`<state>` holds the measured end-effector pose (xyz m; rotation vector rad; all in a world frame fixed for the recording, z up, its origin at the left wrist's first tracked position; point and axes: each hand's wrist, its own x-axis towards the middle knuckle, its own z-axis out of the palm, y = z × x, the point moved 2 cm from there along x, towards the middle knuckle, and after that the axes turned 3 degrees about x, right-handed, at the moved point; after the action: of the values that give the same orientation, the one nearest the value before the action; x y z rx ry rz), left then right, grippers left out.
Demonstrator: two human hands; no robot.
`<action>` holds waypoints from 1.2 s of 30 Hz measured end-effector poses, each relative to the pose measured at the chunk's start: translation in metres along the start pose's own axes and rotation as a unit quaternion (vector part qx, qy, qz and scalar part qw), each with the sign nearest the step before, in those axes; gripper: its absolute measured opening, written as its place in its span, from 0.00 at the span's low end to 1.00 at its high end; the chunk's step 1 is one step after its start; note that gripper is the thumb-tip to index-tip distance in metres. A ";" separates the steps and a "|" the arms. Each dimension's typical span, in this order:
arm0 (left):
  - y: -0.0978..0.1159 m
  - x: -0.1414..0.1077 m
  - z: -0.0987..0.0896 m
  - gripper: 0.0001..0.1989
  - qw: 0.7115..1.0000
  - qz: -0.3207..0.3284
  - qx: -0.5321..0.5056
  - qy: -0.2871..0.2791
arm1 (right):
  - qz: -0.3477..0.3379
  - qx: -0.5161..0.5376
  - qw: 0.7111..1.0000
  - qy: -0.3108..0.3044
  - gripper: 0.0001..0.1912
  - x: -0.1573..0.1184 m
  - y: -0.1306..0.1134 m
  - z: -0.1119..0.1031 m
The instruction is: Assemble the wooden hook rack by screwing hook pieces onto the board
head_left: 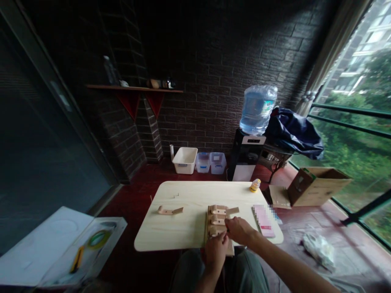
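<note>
A wooden rack (209, 221) with several hook-shaped wooden pieces fixed along it stands at the table's front edge, close to my knees. My left hand (216, 249) is closed at its near end, fingertips pinched together. From the right, my right hand (240, 230) comes in with curled fingers against the lower hooks, almost touching the left fingertips. Anything small between the fingers is hidden. A loose wooden hook piece (167, 211) of the same look lies on the left of the table, with two small screws (176, 196) standing behind it.
The pale table (189, 191) bears a yellow-capped small bottle (255, 185) at back right and a pink packet (263, 219) at right. An open toolbox (91, 244) stands at left. Behind are plastic bins (185, 160) and a water dispenser (246, 158); a cardboard box (314, 187) sits right.
</note>
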<state>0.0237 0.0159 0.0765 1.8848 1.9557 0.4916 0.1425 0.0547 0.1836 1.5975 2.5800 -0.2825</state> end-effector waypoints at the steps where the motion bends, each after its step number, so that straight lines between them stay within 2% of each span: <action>1: 0.001 -0.001 0.000 0.12 1.000 -0.003 0.001 0.003 | -0.006 0.003 1.000 0.000 0.19 -0.003 0.000 -0.002; 4: 0.005 -0.002 0.001 0.13 1.000 -0.008 -0.002 0.015 | -0.024 0.006 1.000 -0.005 0.26 -0.009 -0.001 -0.011; 9: 0.005 -0.001 0.009 0.10 0.999 -0.002 -0.010 0.036 | -0.019 -0.003 1.000 -0.024 0.17 -0.007 -0.002 -0.021; 14: 0.005 -0.003 0.011 0.09 0.998 0.002 -0.014 0.054 | -0.019 -0.037 0.999 -0.029 0.17 -0.004 -0.007 -0.022; 21: 0.007 -0.007 0.007 0.10 1.000 -0.018 0.007 0.007 | -0.076 -0.059 0.995 -0.001 0.19 -0.018 -0.016 -0.016; 27: 0.011 -0.012 0.001 0.12 1.000 0.004 -0.005 0.022 | -0.047 -0.048 0.998 0.003 0.18 -0.022 -0.003 -0.006; 36: 0.028 -0.018 -0.017 0.13 1.000 -0.009 0.005 -0.028 | -0.020 -0.046 0.998 0.047 0.16 -0.032 0.010 0.003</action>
<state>0.0403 -0.0005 0.1056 1.8662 1.9407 0.4190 0.1658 0.0300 0.1855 1.5649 2.6549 -0.0925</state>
